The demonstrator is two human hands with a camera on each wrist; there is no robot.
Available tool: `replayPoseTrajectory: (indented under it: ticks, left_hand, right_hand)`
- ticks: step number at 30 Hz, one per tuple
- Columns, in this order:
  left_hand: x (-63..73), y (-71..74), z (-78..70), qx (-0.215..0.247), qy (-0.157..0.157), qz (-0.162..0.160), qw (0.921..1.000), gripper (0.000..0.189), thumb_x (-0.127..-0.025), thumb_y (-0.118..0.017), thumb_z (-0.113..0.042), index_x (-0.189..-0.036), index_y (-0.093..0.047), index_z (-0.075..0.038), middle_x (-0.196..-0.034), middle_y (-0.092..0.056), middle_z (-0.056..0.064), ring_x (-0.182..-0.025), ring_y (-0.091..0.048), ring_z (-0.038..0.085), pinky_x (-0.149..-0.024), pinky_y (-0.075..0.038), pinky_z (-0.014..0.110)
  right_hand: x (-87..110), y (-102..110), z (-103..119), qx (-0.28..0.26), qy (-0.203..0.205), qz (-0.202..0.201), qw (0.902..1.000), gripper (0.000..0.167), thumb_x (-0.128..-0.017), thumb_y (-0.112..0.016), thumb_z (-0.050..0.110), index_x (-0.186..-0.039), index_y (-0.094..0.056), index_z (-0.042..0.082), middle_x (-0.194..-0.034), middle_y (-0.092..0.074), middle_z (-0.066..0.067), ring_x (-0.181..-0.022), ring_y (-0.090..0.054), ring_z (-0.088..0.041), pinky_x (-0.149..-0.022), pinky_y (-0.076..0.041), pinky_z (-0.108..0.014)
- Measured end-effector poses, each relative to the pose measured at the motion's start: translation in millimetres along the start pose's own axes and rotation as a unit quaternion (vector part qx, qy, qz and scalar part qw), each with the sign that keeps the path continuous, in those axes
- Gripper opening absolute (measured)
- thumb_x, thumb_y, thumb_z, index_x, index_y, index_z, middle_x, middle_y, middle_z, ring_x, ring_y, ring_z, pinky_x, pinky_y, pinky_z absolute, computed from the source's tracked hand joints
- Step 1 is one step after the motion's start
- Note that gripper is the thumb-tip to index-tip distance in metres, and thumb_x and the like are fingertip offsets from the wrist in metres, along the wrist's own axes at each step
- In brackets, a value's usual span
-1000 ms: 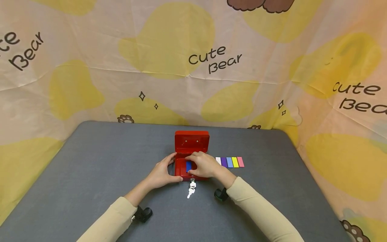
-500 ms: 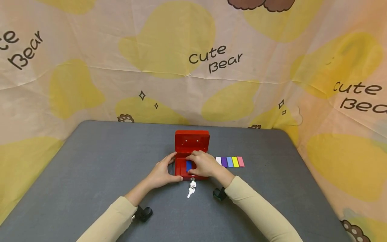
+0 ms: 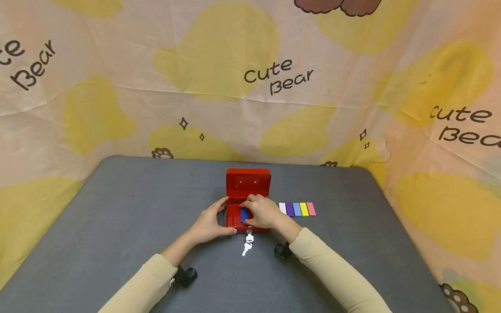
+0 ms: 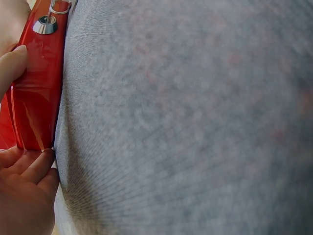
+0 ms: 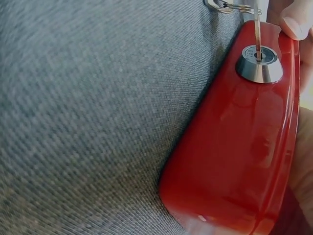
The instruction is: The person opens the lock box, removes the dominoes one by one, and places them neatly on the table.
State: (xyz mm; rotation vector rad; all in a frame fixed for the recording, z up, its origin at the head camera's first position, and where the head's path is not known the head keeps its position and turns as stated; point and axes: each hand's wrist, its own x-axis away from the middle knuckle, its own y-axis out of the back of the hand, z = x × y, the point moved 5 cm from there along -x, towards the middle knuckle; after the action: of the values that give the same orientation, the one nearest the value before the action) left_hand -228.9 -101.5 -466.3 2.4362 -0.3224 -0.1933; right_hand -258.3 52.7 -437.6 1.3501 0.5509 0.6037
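Note:
A small red cash box (image 3: 233, 213) lies in the middle of the table with its lid (image 3: 248, 188) raised. My left hand (image 3: 207, 222) grips its left end, thumb on the front rim and fingers along the side, as the left wrist view also shows. Inside the box my right hand (image 3: 264, 213) pinches a flat blue piece (image 3: 244, 214) between thumb and fingers, palm covering the right part of the tray. A key sits in the round silver lock (image 5: 266, 73) on the front face, and a ring of keys (image 3: 248, 243) hangs from it onto the table.
Right of the box lies a row of flat coloured pieces (image 3: 300, 209): white, purple, light blue, yellow and pink. The grey table (image 3: 137, 208) meets a patterned cloth wall (image 3: 219, 65) at the back. Black camera mounts (image 3: 185, 277) sit at both wrists.
Both hands, the box and the blue piece stay in place. The right forearm and its wrist mount have shifted slightly left.

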Motion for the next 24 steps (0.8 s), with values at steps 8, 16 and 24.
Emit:
replayPoseTrajectory:
  ticks: [8, 16, 24]
  left_hand:
    - [0.1, -0.6, -0.3, 0.000, 0.002, -0.001, 1.0000, 0.094, -0.065, -0.082, -0.035, -0.141, -0.033, -0.009, -0.139, -0.042, 0.015, -0.120, -0.050, 0.030, -0.095, -0.043, 0.049]
    - [0.6, 0.2, -2.1, 0.000, 0.001, 0.001, 1.0000, 0.093, -0.065, -0.082, -0.034, -0.141, -0.033, -0.009, -0.139, -0.042, 0.016, -0.120, -0.050, 0.030, -0.095, -0.042, 0.049]
    - [0.0, 0.9, -2.0, 0.001, -0.001, -0.001, 1.0000, 0.093, -0.065, -0.082, -0.033, -0.141, -0.033, -0.008, -0.140, -0.042, 0.016, -0.120, -0.050, 0.031, -0.095, -0.042, 0.049]
  right_hand:
    - [0.4, -1.9, -2.1, -0.002, 0.002, -0.007, 1.0000, 0.048, -0.076, -0.073, 0.035, -0.118, -0.063, 0.015, -0.107, -0.061, -0.004, -0.093, -0.054, -0.017, -0.085, -0.049, -0.031]
    - [1.5, -3.0, -4.2, -0.009, 0.013, -0.014, 0.9998, 0.047, -0.077, -0.072, 0.035, -0.118, -0.063, 0.015, -0.107, -0.061, -0.004, -0.093, -0.054, -0.016, -0.085, -0.049, -0.030]
    - [4.3, 1.6, -3.9, -0.014, 0.023, -0.025, 0.9993, 0.047, -0.077, -0.072, 0.032, -0.119, -0.062, 0.015, -0.109, -0.060, -0.004, -0.095, -0.054, -0.017, -0.087, -0.049, -0.031]
